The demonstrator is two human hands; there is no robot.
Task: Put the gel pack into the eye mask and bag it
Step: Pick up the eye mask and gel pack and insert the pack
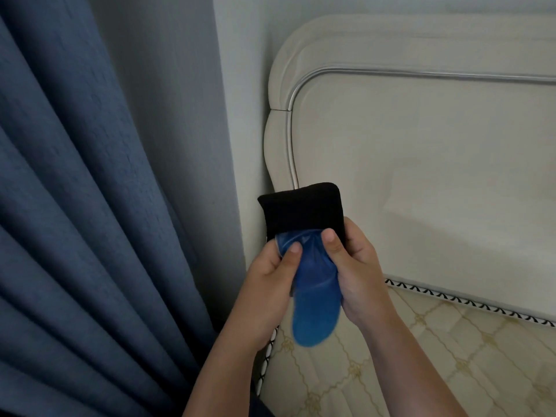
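Fig.: gel pack (316, 299), blue, soft, partly inside the black eye mask (299, 206), both held in the air at approx. centre frame. The pack's long axis runs 12–6 o'clock, tilted slightly. Its upper end is bunched and creased in the mask's mouth; its lower end hangs free toward 6 o'clock, blurred. The mask sits at 12 o'clock of the pack, closed end up, opening down, so the pack must travel up along that axis.

The hands flank the pack, both equally close. The left hand (270, 275), at 9 o'clock, pinches the pack's upper part, thumb in front, fingers hidden behind; whether it also catches the mask's edge cannot be told. The right hand (358, 266), at 3 o'clock, grips the mask's lower right edge w/ fingers curled round the back, and its thumb presses the pack at the opening.

Judgement: insertion is underway, roughly a third of the pack is in. The next move likely calls for feeding w/ the thumbs while the mask is kept open. Risk: the gel folds at the mouth.

Surroundings: cream headboard (421, 145) at 1–3 o'clock, patterned mattress (421, 356) at 4–5 o'clock, blue curtain (75, 206) at 9 o'clock. No bag in view.
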